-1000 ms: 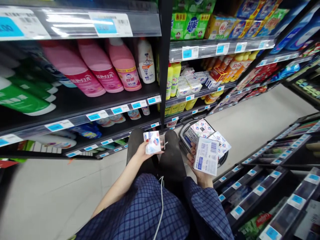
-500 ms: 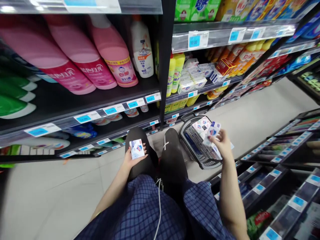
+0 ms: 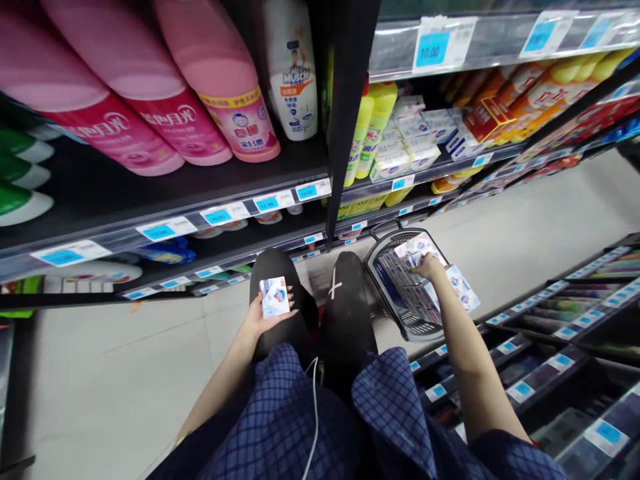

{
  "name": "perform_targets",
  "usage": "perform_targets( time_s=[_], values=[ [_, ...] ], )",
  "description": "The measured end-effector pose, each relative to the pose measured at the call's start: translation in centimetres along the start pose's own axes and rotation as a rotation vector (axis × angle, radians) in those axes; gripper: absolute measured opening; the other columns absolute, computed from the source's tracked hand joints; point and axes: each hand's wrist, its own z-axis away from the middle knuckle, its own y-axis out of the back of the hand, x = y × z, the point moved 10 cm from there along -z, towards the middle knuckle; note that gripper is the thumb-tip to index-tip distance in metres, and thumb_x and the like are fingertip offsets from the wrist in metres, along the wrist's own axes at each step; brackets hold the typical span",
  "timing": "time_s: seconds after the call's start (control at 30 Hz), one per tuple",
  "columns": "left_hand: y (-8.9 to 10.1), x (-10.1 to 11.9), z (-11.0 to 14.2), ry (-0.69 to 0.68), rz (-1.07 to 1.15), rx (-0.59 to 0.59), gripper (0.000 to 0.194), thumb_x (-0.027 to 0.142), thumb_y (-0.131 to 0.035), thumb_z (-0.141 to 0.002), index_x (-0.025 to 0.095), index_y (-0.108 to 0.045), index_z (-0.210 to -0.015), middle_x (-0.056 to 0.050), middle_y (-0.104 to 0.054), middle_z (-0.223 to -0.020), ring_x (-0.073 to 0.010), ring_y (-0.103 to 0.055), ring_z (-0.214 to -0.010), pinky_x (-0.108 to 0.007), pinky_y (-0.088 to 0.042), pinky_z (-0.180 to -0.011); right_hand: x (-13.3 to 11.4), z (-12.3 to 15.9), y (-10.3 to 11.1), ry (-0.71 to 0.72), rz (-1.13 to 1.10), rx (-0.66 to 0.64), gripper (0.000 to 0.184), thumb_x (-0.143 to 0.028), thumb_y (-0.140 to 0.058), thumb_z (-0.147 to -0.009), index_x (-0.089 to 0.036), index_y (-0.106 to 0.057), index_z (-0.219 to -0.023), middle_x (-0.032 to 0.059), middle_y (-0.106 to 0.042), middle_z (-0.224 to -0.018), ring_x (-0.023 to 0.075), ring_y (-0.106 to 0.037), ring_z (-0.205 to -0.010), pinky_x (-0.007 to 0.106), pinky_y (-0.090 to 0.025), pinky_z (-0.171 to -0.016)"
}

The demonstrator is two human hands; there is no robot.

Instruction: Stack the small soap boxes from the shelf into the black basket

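Loosely, it seems, our left hand point(image 3: 265, 319) cradles a small white soap box point(image 3: 275, 297), so a tilt of the wrist could let it slide off toward the tiled floor point(image 3: 150, 373). The box lies face up over the palm, between the thumb at its left edge and fingertips point(image 3: 291, 294) showing past its right, just in front of our left knee point(image 3: 273, 262). Our right hand point(image 3: 427, 266) reaches into the dark shopping basket point(image 3: 381, 283), fingers down among the pink-and-white soap cartons point(image 3: 417, 247); whether they pinch one, we cannot tell. A careless push could, we judge, unsettle that stack, and the patterned white pack point(image 3: 464, 289) jutting past the basket's right side looks likeliest to tip out, being poorly supported there.
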Motion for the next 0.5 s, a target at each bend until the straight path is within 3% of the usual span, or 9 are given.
perform_targets(
  time_s=[0.2, 0.4, 0.5],
  values=[
    [-0.4, -0.1, -0.3, 0.028, -0.003, -0.054, 0.079, 0.049, -0.075, -0.068, 0.009, -0.051, -0.131, -0.019, -0.072, -0.101, -0.0338, -0.070, -0.092, -0.060, -0.051, -0.093, 0.8, -1.0, -1.7, -0.009, 0.038, -0.043, 0.076, -0.041, -0.080, -0.073, -0.003, -0.047, -0.130, 0.0247, -0.061, -0.123, 0.0312, -0.063, -0.115, 0.035, -0.050, -0.090],
    [-0.4, 0.0, -0.3, 0.033, -0.015, -0.058, 0.084, 0.046, -0.084, -0.057, 0.009, -0.055, -0.126, -0.017, -0.072, -0.100, -0.0327, -0.070, -0.088, -0.058, -0.053, -0.090, 1.1, -1.1, -1.9, 0.004, 0.057, -0.046, 0.077, -0.043, -0.080, -0.073, -0.003, -0.047, -0.130, 0.0243, -0.061, -0.123, 0.0313, -0.062, -0.115, 0.034, -0.050, -0.091],
    [-0.3, 0.0, -0.3, 0.021, -0.020, -0.052, 0.085, 0.046, -0.083, -0.058, 0.008, -0.053, -0.128, -0.018, -0.071, -0.100, -0.0330, -0.070, -0.088, -0.058, -0.053, -0.089, 1.1, -1.0, -2.0, 0.006, 0.055, -0.051, 0.077, -0.042, -0.080, -0.073, -0.002, -0.047, -0.130, 0.0256, -0.060, -0.123, 0.0319, -0.063, -0.114, 0.036, -0.050, -0.091]
  ],
)
